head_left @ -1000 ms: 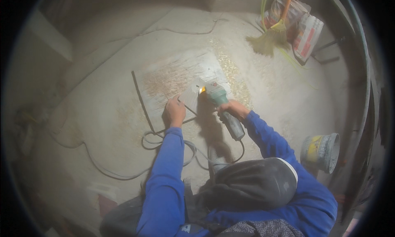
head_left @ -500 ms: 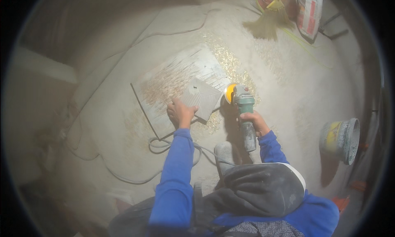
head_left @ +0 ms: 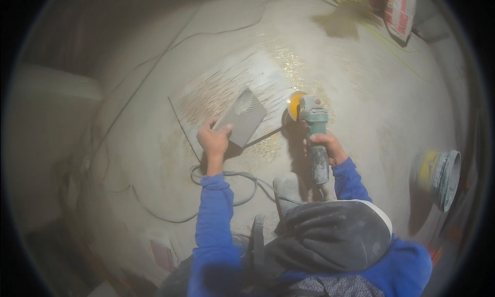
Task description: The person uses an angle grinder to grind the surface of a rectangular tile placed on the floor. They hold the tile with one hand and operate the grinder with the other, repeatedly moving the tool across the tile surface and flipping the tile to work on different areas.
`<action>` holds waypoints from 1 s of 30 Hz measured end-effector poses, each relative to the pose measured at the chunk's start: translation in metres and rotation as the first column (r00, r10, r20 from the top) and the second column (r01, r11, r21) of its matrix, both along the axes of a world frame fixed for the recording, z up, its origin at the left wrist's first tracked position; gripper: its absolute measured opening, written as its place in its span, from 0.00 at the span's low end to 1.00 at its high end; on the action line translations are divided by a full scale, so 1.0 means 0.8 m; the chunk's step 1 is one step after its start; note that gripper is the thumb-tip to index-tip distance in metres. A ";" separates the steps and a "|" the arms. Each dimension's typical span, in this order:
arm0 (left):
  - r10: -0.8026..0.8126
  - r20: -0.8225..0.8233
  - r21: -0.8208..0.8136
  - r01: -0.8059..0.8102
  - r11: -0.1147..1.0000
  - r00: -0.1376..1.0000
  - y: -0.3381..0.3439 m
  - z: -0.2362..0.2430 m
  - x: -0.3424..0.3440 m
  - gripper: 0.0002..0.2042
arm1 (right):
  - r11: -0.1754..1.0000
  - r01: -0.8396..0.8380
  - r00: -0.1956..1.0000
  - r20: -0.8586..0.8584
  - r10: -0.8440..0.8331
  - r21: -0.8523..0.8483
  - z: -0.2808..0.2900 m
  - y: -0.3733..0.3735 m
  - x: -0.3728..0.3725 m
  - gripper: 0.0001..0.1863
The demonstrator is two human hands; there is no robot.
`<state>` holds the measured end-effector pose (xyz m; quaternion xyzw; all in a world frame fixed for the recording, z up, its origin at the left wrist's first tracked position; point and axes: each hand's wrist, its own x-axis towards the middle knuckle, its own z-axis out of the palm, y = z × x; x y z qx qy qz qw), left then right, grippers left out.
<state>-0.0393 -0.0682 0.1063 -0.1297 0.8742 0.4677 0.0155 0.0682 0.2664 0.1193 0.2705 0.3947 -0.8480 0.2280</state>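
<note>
My left hand (head_left: 214,141) is closed on the near left edge of a grey tile (head_left: 247,120) with a ridged face, held tilted over a larger flat board (head_left: 193,93). Many cut marks score the board's pale surface. In my right hand (head_left: 330,146) is a green and grey angle grinder (head_left: 315,125), gripped round its body. Its yellow-centred disc (head_left: 295,106) stands beside the board's right corner, apart from the tile. Whether the disc is spinning I cannot tell.
A grey cord (head_left: 178,220) loops on the dusty floor by my foot (head_left: 287,191). To the right lies a bucket (head_left: 435,175) on its side. A broom (head_left: 343,18) and a white and red sack (head_left: 401,13) are at the far right.
My left hand has turned and tilted the tile, shifting slightly left in the picture. The grinder has moved a little right with my right hand. The whole view has shifted slightly.
</note>
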 end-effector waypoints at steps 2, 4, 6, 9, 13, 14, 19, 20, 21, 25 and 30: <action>0.009 -0.191 -0.015 -0.012 1.000 0.982 -0.016 0.026 0.002 0.14 | 1.000 -0.010 1.000 -0.001 0.010 -0.007 -0.001 -0.006 0.000 0.31; -0.018 -0.307 -0.064 -0.002 0.998 0.952 -0.029 0.038 0.004 0.13 | 0.999 -0.023 1.000 -0.011 0.023 -0.040 -0.001 -0.010 -0.001 0.32; -0.090 -0.422 -0.125 0.040 0.991 0.902 -0.036 0.038 0.010 0.14 | 0.997 -0.044 0.999 -0.005 0.043 -0.066 -0.003 -0.013 -0.001 0.32; -0.207 -0.501 -0.229 0.102 0.968 0.840 -0.042 0.030 0.028 0.17 | 0.996 -0.059 0.998 0.001 0.059 -0.066 -0.004 -0.015 0.000 0.32; -0.231 -0.486 -0.257 0.115 0.960 0.843 -0.044 0.021 0.057 0.19 | 0.994 -0.087 0.996 -0.013 0.086 -0.065 -0.005 -0.012 0.003 0.33; -0.220 -0.473 -0.241 0.115 0.964 0.853 -0.047 0.019 0.061 0.19 | 0.996 -0.087 0.996 0.015 0.087 -0.027 -0.005 -0.011 0.004 0.33; -0.325 -0.502 -0.273 0.210 0.939 0.802 -0.056 0.001 0.071 0.19 | 0.994 -0.104 0.994 0.025 0.105 -0.025 -0.016 -0.016 -0.002 0.33; -0.344 -0.519 -0.278 0.226 0.934 0.783 -0.057 -0.002 0.073 0.19 | 0.994 -0.108 0.993 0.048 0.108 -0.001 -0.017 -0.017 -0.002 0.33; -0.361 -0.503 -0.292 0.239 0.926 0.785 -0.058 -0.004 0.076 0.19 | 0.994 -0.112 0.993 0.046 0.112 -0.006 -0.017 -0.017 -0.002 0.33; -0.433 -0.451 -0.349 0.292 0.890 0.781 -0.057 -0.004 0.082 0.20 | 0.992 -0.129 0.991 0.015 0.130 -0.011 -0.015 -0.018 -0.002 0.32; -0.574 -0.186 -0.500 0.426 0.754 0.797 -0.051 0.014 0.084 0.27 | 0.991 -0.132 0.990 0.045 0.131 0.012 -0.015 -0.021 -0.004 0.33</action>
